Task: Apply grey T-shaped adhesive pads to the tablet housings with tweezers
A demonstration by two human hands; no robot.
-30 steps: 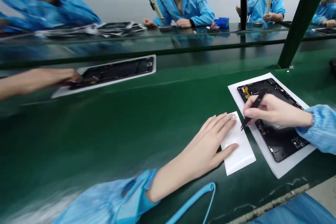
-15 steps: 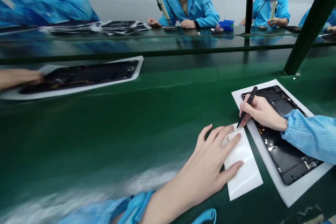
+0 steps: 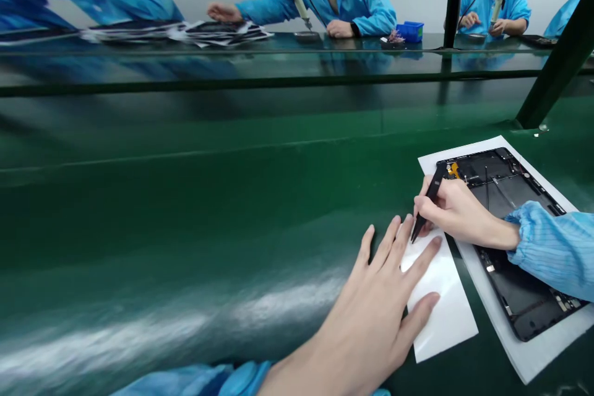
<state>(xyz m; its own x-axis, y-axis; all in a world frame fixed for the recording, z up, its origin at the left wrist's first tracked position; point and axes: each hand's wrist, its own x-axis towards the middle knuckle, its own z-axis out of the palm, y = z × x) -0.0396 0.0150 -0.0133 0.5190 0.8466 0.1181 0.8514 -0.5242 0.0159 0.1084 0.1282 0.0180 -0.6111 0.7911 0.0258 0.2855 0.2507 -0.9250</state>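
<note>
My left hand (image 3: pixel 375 309) lies flat with fingers spread on the left part of a small white sheet (image 3: pixel 440 306) on the green bench. My right hand (image 3: pixel 452 210) is closed round black tweezers (image 3: pixel 426 203), whose tip touches the sheet's top edge right by my left fingertips. Behind my right hand an opened black tablet (image 3: pixel 508 229), insides showing, rests on a larger white sheet (image 3: pixel 524 352). My right forearm in a blue sleeve crosses over the tablet.
The green belt (image 3: pixel 208 198) stretches to the left. Beyond a raised shelf, people in blue coats work; one has a hand on a pile of black-and-white parts (image 3: pixel 218 32). A blue bin (image 3: pixel 410 31) stands there. A dark post (image 3: pixel 554 59) rises at the right.
The tablet on a white sheet at the left, and the other person's hand on it, have passed out of view. My view has shifted; my left hand slid a little up the small sheet.
</note>
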